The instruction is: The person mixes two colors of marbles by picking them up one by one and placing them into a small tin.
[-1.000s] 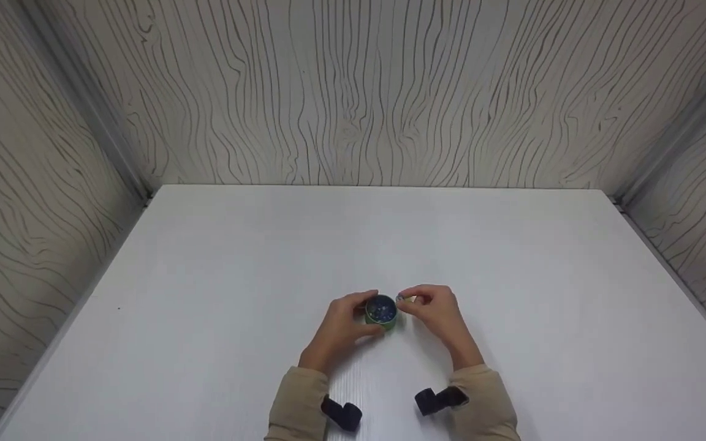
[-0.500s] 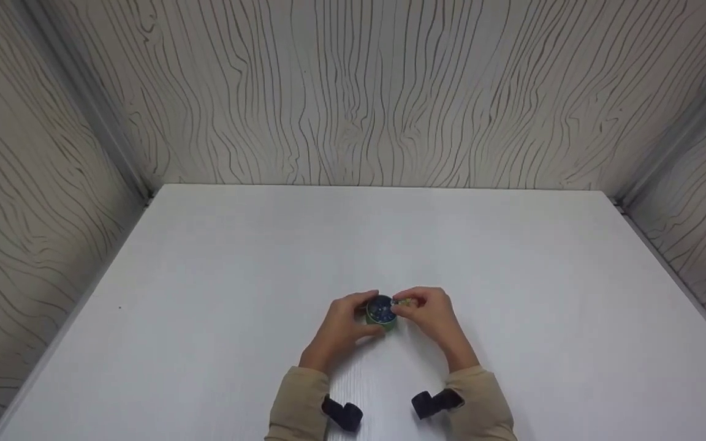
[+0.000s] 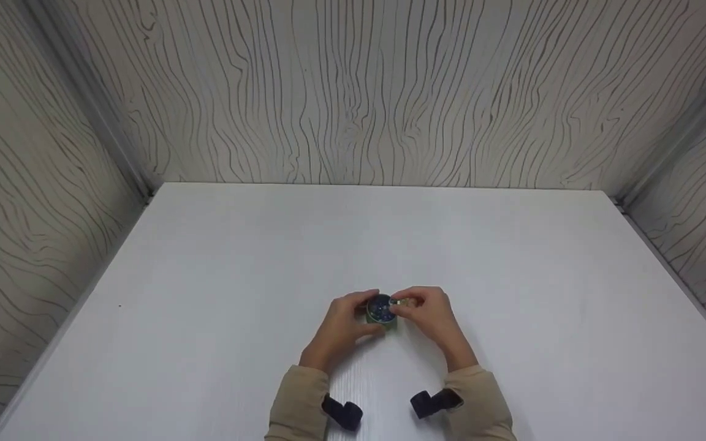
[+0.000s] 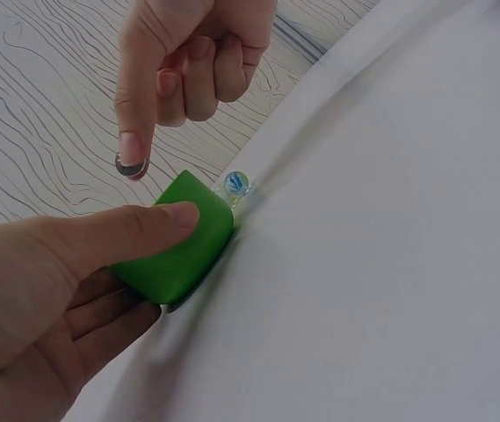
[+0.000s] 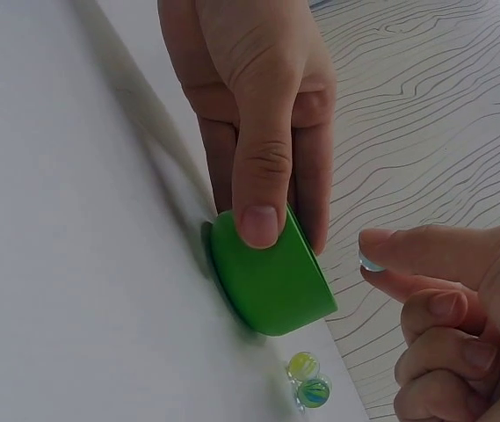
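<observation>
Near the front of the white table, my left hand (image 3: 342, 324) grips a small green cup (image 5: 271, 286) by its side, thumb on the near wall. The cup stands upright on the tabletop; from above its inside looks dark blue with pale specks too small to make out. My right hand (image 3: 431, 311) pinches a clear glass marble (image 5: 371, 265) between thumb and forefinger, just above the cup's right rim. Its other fingers are curled in. On the table beside the cup lie a yellow-swirled marble (image 5: 303, 366) and a blue-green-swirled marble (image 5: 314, 393).
The white table (image 3: 236, 257) spreads out around the hands. Wood-patterned panels (image 3: 353, 92) rise behind it and at both sides. Dark wrist-camera mounts (image 3: 344, 413) stick out from the tan sleeves (image 3: 298, 401).
My right hand has shifted slightly left, bringing the pinched marble from beside the cup to over its rim. The left hand and the cup have stayed in place.
</observation>
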Available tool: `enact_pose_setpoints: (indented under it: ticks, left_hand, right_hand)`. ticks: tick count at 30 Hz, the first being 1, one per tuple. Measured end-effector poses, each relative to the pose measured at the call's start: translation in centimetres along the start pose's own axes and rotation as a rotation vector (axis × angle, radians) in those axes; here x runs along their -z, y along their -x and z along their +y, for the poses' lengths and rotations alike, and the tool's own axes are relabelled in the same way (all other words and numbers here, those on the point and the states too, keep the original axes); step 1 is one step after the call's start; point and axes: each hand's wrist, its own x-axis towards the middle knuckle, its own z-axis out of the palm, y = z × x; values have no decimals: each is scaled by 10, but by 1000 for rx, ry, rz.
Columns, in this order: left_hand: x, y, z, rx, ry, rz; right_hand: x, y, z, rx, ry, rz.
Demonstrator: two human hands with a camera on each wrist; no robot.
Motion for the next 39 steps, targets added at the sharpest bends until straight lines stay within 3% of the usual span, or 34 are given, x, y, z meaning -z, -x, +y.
enact_pose_setpoints:
  ticks: [8,25,39]
  left_hand:
    - [1,1,1,18,-1,-3]
    - [2,-2,3,-13,2,-3]
    - [1,-1,4,12,-27,-2]
  right_hand:
    - [-1,1,-2,2,1,2]
    - [-3,0,-1,57,9,-16]
    - [2,0,-1,25,-4,5]
